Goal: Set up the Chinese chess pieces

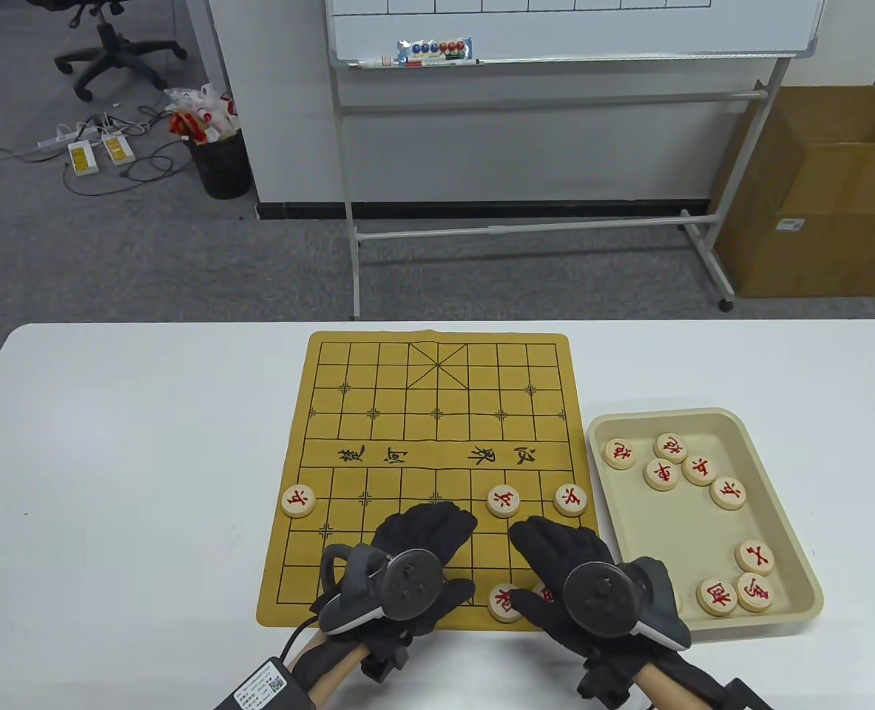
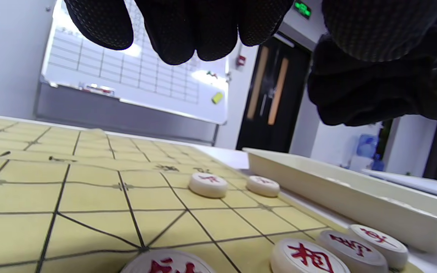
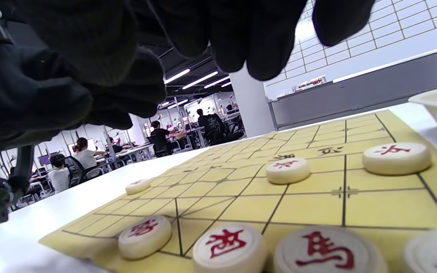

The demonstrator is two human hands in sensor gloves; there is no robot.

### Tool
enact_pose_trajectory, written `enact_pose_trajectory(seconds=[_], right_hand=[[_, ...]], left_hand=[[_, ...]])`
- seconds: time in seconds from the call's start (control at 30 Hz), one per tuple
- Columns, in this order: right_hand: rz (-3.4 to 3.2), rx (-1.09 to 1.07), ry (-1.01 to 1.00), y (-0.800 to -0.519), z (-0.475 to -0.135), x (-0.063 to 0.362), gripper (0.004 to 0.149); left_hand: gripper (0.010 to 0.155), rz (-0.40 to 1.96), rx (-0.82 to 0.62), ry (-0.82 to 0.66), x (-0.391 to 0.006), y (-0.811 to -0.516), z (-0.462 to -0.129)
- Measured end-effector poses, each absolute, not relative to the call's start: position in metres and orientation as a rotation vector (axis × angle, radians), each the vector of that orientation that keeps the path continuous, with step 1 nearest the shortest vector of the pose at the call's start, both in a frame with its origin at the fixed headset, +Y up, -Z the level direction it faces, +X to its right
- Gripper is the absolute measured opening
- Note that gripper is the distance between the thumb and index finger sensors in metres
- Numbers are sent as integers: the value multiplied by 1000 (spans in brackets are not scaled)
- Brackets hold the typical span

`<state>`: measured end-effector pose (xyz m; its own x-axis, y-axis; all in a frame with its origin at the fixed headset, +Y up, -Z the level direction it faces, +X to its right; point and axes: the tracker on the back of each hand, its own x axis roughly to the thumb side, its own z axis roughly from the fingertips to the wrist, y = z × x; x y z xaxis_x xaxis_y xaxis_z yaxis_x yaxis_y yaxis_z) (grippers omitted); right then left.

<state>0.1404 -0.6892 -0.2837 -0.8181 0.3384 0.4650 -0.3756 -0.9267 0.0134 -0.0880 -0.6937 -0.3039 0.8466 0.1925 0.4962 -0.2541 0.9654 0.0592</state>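
Note:
The yellow chess board (image 1: 422, 414) lies mid-table. Three round red-lettered pieces stand on its near soldier row: one at the left edge (image 1: 297, 501), one right of centre (image 1: 504, 501), one at the right edge (image 1: 570, 500). Several more line the nearest row (image 3: 229, 246), mostly hidden under my hands in the table view, where one shows (image 1: 505, 600). My left hand (image 1: 426, 536) hovers over the board's near middle with relaxed fingers (image 2: 176, 34) that hold nothing. Beside it my right hand (image 1: 555, 551) hovers over the near right, its fingers (image 3: 256, 41) also empty.
A beige tray (image 1: 799, 518) with several loose pieces (image 1: 728, 492) sits right of the board, its wall (image 2: 336, 189) close to the board's edge. White table lies bare to the left. A whiteboard stand and a cardboard box stand beyond the far edge.

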Motion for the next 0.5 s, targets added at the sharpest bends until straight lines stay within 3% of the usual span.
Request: enact_pose_trajectory(seconds=[0.13,0.27,0.37,0.5], right_hand=[[2697,655,-128,-685,-287,142,80],[2752,562,-160,-661,-304,163,81],[2865,366,-242,-642,-335,194,80],[3091,136,-219,-640,-374,227,77]], left_hand=[[82,217,154,-519,-90,-689,-300],[81,228,183,-512,-96,-685,-297],[80,246,185,-513,-101,-685,-296],[80,238,190,-511,-104,-686,-297]])
